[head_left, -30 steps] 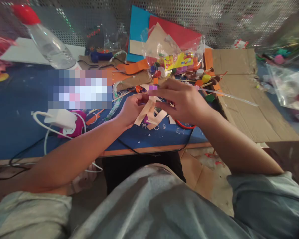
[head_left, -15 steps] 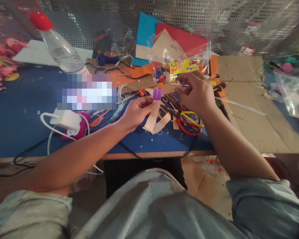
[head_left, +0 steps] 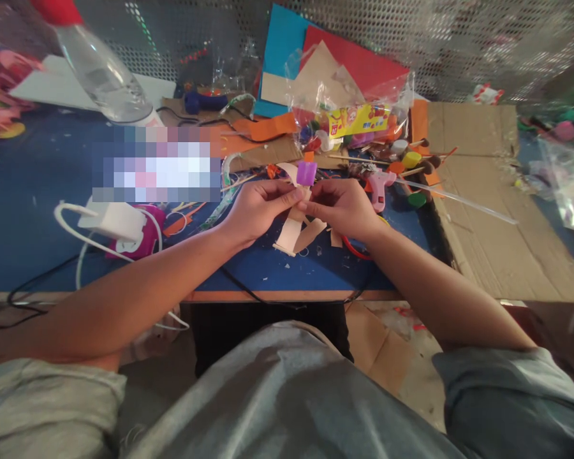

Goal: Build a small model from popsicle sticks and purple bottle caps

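**Right hand's swung back in to meet the left at the little purple-topped paper piece**

Half a second ago that right hand (head_left: 348, 207) was off by the candy-colored packet (head_left: 356, 121) with its fingers loosely curled around nothing. Now it's right up against the left hand (head_left: 254, 211), thumbs nearly tip to tip. Both are closed in a fingertip pinch on the beige paper piece (head_left: 303, 196), just under its purple bit (head_left: 307, 173), which sticks up above the fingers. Fingertips overlap, so can't tell exactly which part each one grips.

Piece is up over the front-middle of the blue tabletop (head_left: 287, 277). More beige strips (head_left: 290, 234) show right below the hands; can't tell if they hang off it or lie on the table.

Red scissor handle (head_left: 356, 248) pokes out from under the right hand, and a pink glue gun (head_left: 379, 190) sits just beyond it, uncovered now that the hand's shifted. Clear stick (head_left: 459, 199) runs from near the gun out over the flattened cardboard (head_left: 488, 217). White charger (head_left: 111, 221) is off to the left.
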{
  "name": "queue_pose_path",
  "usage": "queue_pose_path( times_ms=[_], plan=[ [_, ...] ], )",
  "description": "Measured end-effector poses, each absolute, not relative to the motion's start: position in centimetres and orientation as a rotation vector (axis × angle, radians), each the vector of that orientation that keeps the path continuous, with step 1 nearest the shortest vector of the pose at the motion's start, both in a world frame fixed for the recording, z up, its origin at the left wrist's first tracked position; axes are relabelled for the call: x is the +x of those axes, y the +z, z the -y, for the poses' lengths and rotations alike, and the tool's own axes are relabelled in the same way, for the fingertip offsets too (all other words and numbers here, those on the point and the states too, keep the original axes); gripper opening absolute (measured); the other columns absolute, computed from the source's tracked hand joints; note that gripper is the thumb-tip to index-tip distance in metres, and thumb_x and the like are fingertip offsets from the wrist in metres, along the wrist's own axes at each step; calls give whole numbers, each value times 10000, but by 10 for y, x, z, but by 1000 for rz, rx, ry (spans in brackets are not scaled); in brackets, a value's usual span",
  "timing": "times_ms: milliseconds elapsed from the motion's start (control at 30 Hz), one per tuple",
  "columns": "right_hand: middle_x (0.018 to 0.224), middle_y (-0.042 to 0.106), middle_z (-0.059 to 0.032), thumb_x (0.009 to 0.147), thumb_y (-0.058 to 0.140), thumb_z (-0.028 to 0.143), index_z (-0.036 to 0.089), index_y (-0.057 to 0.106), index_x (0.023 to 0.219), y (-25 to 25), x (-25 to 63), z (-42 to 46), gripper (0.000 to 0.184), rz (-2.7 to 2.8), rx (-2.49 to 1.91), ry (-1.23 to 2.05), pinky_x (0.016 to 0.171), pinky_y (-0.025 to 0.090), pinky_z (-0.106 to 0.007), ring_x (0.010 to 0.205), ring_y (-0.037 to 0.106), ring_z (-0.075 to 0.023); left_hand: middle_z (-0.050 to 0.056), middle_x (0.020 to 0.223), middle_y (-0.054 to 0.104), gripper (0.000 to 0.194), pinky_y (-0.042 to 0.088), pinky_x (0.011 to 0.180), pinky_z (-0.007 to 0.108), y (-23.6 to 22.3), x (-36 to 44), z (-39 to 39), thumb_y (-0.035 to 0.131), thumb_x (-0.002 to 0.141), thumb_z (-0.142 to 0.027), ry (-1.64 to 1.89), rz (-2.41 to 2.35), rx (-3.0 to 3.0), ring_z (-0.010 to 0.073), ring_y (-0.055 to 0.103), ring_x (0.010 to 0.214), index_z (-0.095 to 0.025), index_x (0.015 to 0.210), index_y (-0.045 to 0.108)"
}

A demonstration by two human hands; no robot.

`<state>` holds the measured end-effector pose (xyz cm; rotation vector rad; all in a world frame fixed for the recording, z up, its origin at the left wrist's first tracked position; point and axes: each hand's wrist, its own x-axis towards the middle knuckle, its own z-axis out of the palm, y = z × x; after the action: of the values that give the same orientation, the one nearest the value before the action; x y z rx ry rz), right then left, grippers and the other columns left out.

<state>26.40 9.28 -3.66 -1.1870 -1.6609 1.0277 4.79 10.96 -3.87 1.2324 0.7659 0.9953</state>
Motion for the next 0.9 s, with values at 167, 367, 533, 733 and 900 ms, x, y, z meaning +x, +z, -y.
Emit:
queue_pose_path(
  times_ms=[167, 367, 533, 733, 900],
  plan=[
    [747, 675, 7, 673, 1042, 807, 229, 759, 821, -37, 263, -94, 661, 1568, -1189, 1127, 541, 349, -306, 629, 503, -122, 58, 912, 840, 421, 634, 751, 334, -40, 48, -109, 1023, 837, -600, 999, -771, 1269, 203, 774, 822, -202, 875, 889],
    [649, 602, 44, 672, 1070, 751, 262, 651, 785, -39, 260, -94, 654, 1391, -1156, 1296, 460, 330, -300, 506, 495, -112, 38, 848, 818, 406, 636, 721, 342, -43, 49, -110, 1038, 808, -479, 995, -753, 1202, 202, 770, 746, -212, 955, 769],
    [614, 600, 64, 668, 1081, 688, 277, 616, 830, -39, 260, -95, 641, 1290, -1107, 1377, 450, 387, -288, 490, 539, -124, 31, 942, 815, 267, 662, 818, 338, -40, 48, -111, 914, 843, -269, 975, -739, 1134, 195, 804, 862, -215, 991, 698],
    [684, 622, 55, 740, 1000, 651, 302, 554, 889, -42, 263, -102, 586, 1180, -1055, 1299, 514, 506, -321, 564, 595, -151, 58, 1150, 832, 488, 672, 888, 348, -38, 48, -110, 930, 703, -151, 858, -614, 1289, 238, 829, 1050, -232, 1135, 719],
    [791, 650, 41, 773, 975, 616, 314, 560, 1002, -48, 268, -108, 562, 1165, -1064, 1241, 552, 538, -336, 631, 624, -167, 43, 1059, 808, 721, 667, 919, 351, -36, 50, -106, 1083, 623, -213, 901, -627, 1393, 241, 810, 1030, -256, 1238, 709]
  ],
)
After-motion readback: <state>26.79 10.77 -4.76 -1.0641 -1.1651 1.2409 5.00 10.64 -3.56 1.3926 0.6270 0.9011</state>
